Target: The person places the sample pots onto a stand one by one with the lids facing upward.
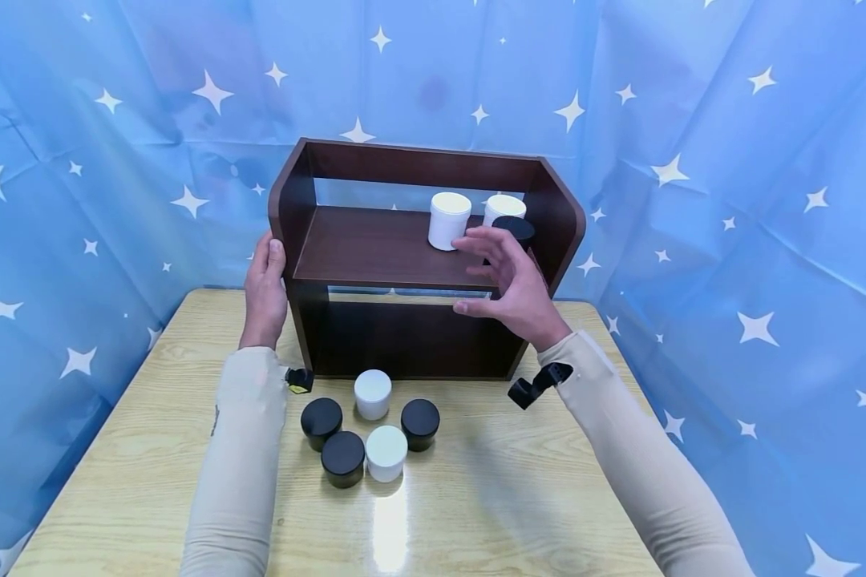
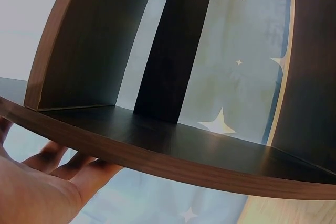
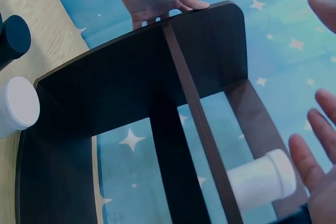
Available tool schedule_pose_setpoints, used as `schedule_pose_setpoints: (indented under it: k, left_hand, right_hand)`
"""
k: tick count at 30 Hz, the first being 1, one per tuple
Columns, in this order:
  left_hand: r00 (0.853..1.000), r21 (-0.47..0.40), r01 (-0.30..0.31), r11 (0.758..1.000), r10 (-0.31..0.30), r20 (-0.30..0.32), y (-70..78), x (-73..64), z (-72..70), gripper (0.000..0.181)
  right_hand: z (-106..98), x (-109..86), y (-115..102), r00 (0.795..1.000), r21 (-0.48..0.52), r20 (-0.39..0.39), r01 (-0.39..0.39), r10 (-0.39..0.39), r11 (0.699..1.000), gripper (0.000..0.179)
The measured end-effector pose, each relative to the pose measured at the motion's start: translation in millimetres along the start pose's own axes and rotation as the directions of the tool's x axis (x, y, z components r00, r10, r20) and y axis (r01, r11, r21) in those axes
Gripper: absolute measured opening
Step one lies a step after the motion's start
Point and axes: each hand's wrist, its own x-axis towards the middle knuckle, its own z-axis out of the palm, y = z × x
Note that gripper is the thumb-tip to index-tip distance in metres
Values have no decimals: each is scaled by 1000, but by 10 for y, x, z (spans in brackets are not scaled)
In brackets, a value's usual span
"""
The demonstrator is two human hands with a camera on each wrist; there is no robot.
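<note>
A dark brown two-tier wooden shelf stands on the table. My left hand grips its left side panel, thumb at the front edge and fingers along the outer face, as the left wrist view also shows. On the upper tier are a white jar, a second white jar and a black-lidded jar at the right end. My right hand hovers before these jars, fingers spread and thumb apart, with nothing between them. It partly hides the black-lidded jar.
In front of the shelf, several jars stand close together on the wooden table: white ones and black ones. A blue star-patterned curtain hangs behind and on both sides.
</note>
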Motion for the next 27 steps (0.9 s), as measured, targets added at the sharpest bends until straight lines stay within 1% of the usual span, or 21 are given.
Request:
schedule_pose_setpoints:
  k: [8, 14, 21, 24, 27]
  left_hand:
    - [1000, 5, -1, 1000, 1, 1, -8, 3, 1, 58]
    - [1000, -5, -6, 1000, 6, 6, -11, 1, -2, 57]
    - [1000, -8, -2, 1000, 2, 7, -7, 12, 0, 57]
    - [1000, -6, 11, 1000, -11, 6, -2, 8, -2, 58]
    - [1000, -2, 10, 1000, -10, 6, 0, 12, 3, 58]
  right_hand:
    - [34, -72, 67, 997, 57, 78, -4, -1, 998, 77]
    - [78, -116, 121, 991, 93, 134, -28, 15, 995, 72]
    - [108, -164, 208, 988, 119, 152, -30, 12, 992, 72]
    - [119, -177, 235, 987, 115, 157, -31, 13, 993, 71]
    - [134, -195, 264, 986, 99, 165, -39, 22, 994, 72]
